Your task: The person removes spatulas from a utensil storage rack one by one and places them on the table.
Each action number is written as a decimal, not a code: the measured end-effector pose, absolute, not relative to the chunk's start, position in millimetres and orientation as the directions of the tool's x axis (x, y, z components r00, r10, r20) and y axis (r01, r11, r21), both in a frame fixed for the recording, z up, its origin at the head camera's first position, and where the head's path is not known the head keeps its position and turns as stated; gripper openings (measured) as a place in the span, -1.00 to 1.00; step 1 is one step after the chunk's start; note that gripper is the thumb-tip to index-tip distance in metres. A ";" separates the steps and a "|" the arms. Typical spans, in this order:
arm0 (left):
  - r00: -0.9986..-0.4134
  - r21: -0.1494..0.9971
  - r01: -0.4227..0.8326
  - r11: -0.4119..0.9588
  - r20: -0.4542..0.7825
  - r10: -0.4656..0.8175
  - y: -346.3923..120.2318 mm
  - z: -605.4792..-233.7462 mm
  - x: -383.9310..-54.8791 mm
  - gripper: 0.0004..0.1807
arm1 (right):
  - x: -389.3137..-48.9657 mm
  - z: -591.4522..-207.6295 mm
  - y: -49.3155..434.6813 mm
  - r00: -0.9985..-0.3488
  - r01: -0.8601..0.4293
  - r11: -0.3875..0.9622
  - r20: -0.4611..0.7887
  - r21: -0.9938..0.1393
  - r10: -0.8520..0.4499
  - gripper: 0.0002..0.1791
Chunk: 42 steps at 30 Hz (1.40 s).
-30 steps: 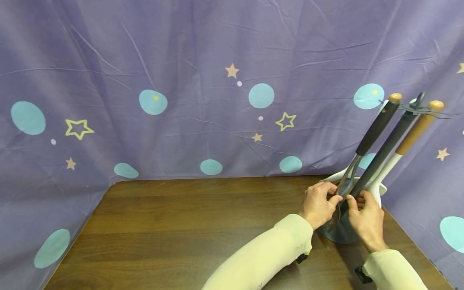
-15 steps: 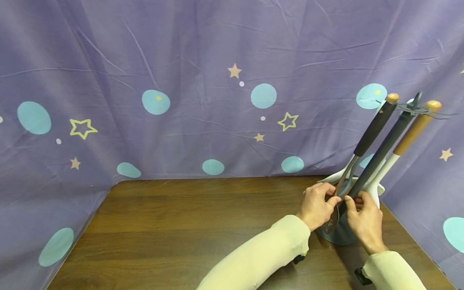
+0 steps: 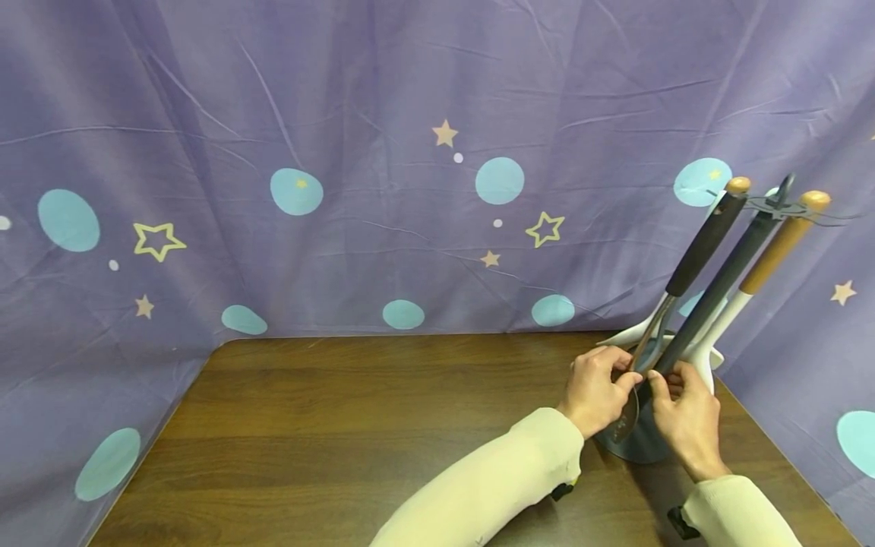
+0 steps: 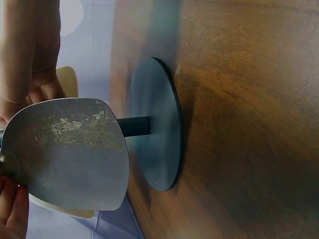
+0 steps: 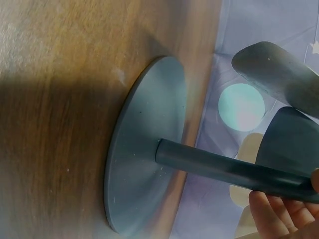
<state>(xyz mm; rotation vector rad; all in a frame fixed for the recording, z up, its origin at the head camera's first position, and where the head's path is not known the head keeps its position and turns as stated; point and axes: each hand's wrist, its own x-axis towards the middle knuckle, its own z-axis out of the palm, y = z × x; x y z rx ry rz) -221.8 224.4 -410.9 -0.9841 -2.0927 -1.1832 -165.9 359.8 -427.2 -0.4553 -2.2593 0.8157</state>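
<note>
Near right edge of the desk (image 3: 410,395), turner (image 3: 678,285) runs handle-up, roughly parallel to grey pole (image 3: 717,289); left hand (image 3: 596,389), nearer, pinches its neck, right hand (image 3: 690,416) curls round pole.

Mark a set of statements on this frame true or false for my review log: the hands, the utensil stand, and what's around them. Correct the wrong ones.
1. The right hand grips the pole of the utensil stand. True.
2. The left hand lies flat on the table. False: the left hand pinches the turner.
3. The stand's round base rests on the wooden table. True.
4. The turner is spotless. False: yellowish marks show on it in the left wrist view.
5. In the head view, the white utensil with an orange-brown handle is right of the pole. True.
6. The curtain is plain green. False: the curtain is purple, with stars and blue spots.
</note>
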 end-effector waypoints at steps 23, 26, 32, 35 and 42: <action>-0.584 0.478 0.803 0.355 0.749 0.312 209.6 -413.9 -221.2 -0.78 | -166.0 -427.8 347.9 -0.712 0.052 0.744 0.498 -0.666 0.495 -0.75; -0.583 0.476 0.803 0.359 0.750 0.312 209.5 -414.4 -220.4 -0.78 | -165.3 -428.5 347.5 -0.714 0.052 0.747 0.499 -0.663 0.492 -0.76; -0.571 0.460 0.809 0.367 0.764 0.301 209.6 -416.2 -219.1 -0.78 | -163.3 -429.1 347.7 -0.715 0.068 0.751 0.493 -0.657 0.496 -0.76; -0.569 0.460 0.809 0.367 0.768 0.293 208.2 -416.7 -219.2 -0.77 | -163.5 -429.2 346.6 -0.714 0.063 0.752 0.497 -0.656 0.493 -0.77; -0.558 0.449 0.816 0.365 0.777 0.290 203.9 -416.1 -220.3 -0.77 | -165.2 -428.0 341.4 -0.706 0.031 0.751 0.517 -0.659 0.483 -0.78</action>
